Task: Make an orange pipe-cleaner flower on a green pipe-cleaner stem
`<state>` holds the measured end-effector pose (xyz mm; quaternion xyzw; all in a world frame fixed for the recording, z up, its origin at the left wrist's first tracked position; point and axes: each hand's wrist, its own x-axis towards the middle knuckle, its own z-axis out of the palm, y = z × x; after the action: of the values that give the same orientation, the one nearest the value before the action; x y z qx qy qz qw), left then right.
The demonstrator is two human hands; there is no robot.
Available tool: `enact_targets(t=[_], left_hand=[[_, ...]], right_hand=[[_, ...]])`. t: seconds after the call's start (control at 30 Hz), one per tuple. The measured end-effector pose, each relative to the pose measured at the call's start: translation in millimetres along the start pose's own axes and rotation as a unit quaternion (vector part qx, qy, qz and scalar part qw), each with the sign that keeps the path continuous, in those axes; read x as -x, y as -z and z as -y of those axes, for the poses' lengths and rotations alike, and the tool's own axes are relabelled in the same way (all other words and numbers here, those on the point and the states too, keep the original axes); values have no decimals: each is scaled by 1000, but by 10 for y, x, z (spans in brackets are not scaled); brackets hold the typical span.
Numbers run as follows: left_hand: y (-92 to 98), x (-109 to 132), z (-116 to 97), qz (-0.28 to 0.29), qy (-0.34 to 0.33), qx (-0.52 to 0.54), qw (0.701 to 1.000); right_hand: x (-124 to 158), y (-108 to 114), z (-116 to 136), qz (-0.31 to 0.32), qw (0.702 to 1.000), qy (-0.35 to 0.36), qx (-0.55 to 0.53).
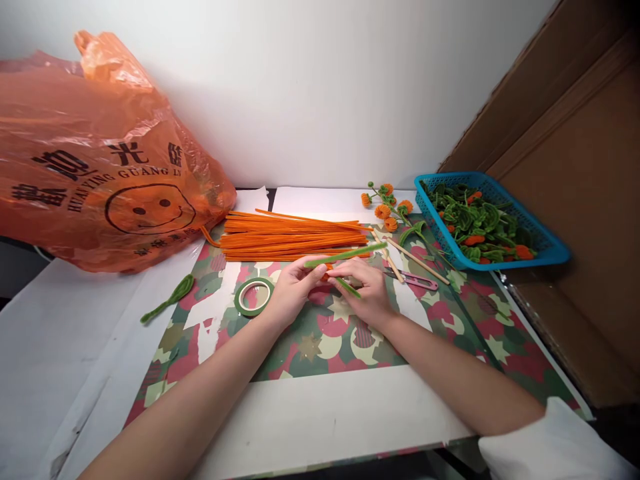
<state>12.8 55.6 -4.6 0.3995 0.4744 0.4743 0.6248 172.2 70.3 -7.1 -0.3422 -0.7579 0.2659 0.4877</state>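
My left hand [295, 288] and my right hand [364, 288] meet over the middle of the patterned sheet, their fingers pinched together. Between the fingertips shows a small orange fuzzy piece [328, 268], mostly hidden by the fingers. A green pipe cleaner [350, 255] sticks out rightward from my left hand. Another green fuzzy stem [349, 288] comes out below the fingers of my right hand. Just left of my left hand lies a roll of green tape [254, 297]. Behind both hands is a bundle of orange pipe cleaners [295, 237].
A blue basket [555, 253] of green and orange fuzzy pieces stands at right. Orange fuzzy flowers [384, 211] lie beside it, with wooden sticks [420, 262] and pink-handled scissors [423, 281] nearer. An orange plastic bag [115, 160] fills the left. A green leaf [170, 298] lies left.
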Motion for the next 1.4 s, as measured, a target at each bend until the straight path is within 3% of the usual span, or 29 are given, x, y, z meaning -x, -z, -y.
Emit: enact_targets(t=[0.17, 0.37, 0.8, 0.9, 1.17, 1.4], left_hand=[[-10, 4, -23, -25, -36, -48, 998], [-17, -11, -33, -25, -115, -69, 991], [-35, 18, -64, -18, -28, -96, 995], [-35, 14, -55, -4, -43, -117, 992], [-12, -6, 0, 38, -124, -195, 972], [-50, 10, -50, 11, -113, -170, 979]], right_hand=[[-7, -15, 6, -58, 998, -25, 0], [-4, -26, -50, -77, 996, -39, 5], [-5, -51, -43, -64, 996, -50, 43], [1, -49, -54, -47, 997, -58, 31], [-4, -32, -40, -17, 1000, 11, 18], [-10, -41, -28, -31, 1000, -2, 3]])
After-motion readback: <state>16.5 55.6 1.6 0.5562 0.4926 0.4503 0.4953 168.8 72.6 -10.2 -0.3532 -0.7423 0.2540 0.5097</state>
